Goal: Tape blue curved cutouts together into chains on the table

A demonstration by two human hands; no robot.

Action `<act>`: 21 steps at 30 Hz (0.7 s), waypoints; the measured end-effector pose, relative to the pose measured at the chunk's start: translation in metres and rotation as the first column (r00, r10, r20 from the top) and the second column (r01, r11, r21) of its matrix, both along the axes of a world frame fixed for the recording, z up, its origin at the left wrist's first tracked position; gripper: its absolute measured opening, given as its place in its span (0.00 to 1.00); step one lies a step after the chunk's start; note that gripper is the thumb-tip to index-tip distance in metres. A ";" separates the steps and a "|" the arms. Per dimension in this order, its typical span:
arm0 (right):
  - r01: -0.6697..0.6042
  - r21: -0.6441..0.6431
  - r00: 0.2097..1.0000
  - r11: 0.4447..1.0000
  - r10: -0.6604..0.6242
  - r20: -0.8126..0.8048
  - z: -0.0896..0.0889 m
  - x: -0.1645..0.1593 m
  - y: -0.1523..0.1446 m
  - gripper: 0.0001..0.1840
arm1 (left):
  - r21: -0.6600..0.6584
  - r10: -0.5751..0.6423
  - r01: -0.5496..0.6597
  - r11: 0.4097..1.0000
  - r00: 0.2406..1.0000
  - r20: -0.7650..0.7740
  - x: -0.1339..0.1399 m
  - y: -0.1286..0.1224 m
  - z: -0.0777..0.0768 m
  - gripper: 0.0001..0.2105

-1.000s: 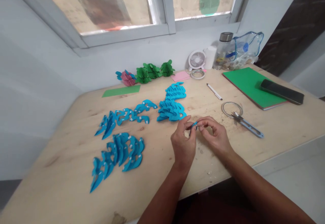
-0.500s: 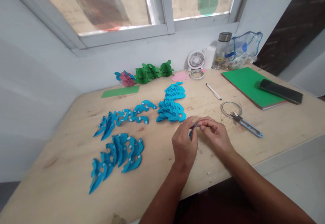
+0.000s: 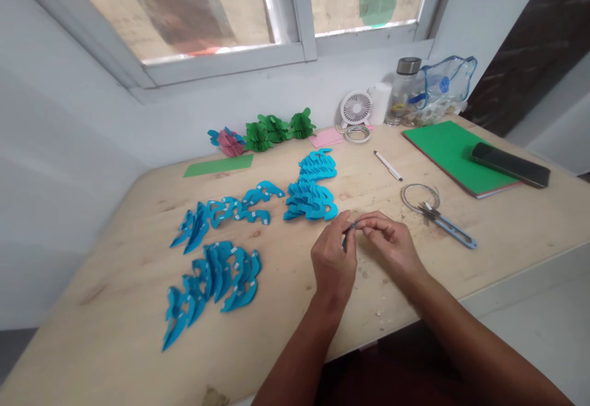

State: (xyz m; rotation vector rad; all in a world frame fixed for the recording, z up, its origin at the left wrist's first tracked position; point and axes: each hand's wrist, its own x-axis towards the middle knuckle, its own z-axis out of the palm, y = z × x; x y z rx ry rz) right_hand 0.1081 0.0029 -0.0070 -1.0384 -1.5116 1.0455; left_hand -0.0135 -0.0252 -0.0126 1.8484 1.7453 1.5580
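Note:
Between my hands is a small folded blue paper piece (image 3: 351, 226), mostly hidden by fingers. My left hand (image 3: 334, 252) is closed around it, and my right hand (image 3: 391, 243) pinches its right end with thumb and fingertips. Just beyond my left hand lie stacked blue paper cutouts (image 3: 310, 200), with a further bunch of lighter blue cutouts (image 3: 318, 164) behind. To the left, a row of blue cutouts with small white patches (image 3: 224, 211) stretches across the table. Nearer to me sits another group of patched blue cutouts (image 3: 216, 277).
Snips (image 3: 449, 228) lie on the right beside a wire ring (image 3: 410, 192). Behind are a white pen (image 3: 388, 166), a green folder (image 3: 454, 148) and a phone (image 3: 509, 164). Along the wall stand green paper shapes (image 3: 276, 130), a small fan (image 3: 356, 109) and a bottle (image 3: 404, 93).
My left hand has tilted very slightly to the left, and less of the blue paper piece shows. Everything on the table stays where it was.

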 end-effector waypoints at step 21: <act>-0.056 -0.167 0.989 0.984 0.033 -0.141 -0.007 0.002 0.004 0.08 | -0.276 0.018 0.162 0.948 0.835 0.550 -0.003 0.005 0.005 0.16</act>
